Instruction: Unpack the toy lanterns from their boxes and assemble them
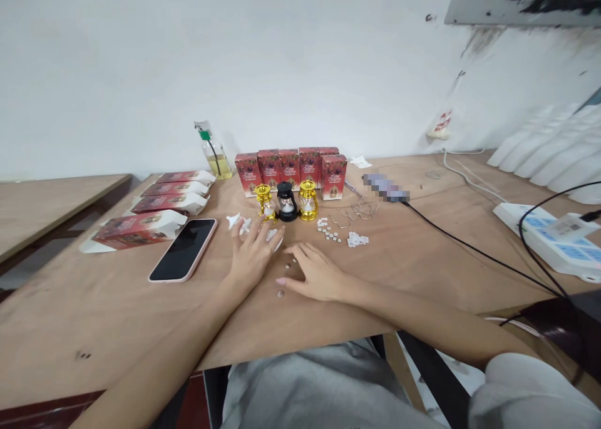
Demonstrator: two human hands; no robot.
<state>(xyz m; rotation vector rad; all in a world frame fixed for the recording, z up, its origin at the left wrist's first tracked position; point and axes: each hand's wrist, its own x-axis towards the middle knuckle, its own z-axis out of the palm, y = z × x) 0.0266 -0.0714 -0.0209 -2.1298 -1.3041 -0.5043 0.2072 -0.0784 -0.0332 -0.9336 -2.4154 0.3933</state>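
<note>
Past the smooth wooden table's (244, 329) straight front edge and a broad strip of room, the right hand's (317, 271) parted thumb and fingers frame small round discs (288, 265), while the left hand's (251, 253) spread fingers cover white pieces (232, 220) before shiny miniature lanterns (287, 206) and red cardboard boxes (333, 180).

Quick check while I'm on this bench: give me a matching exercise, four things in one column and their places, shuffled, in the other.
Things
1. Left hand
2. Right hand
3. Black lantern
4. Phone

Places
A. Between two gold lanterns
B. Thumb and fingers near a few loose round discs
C. Beside the red boxes lying on the table
D. Fingers spread at white pieces

Pairs: 1-D, 2-B, 3-A, 4-C
</note>
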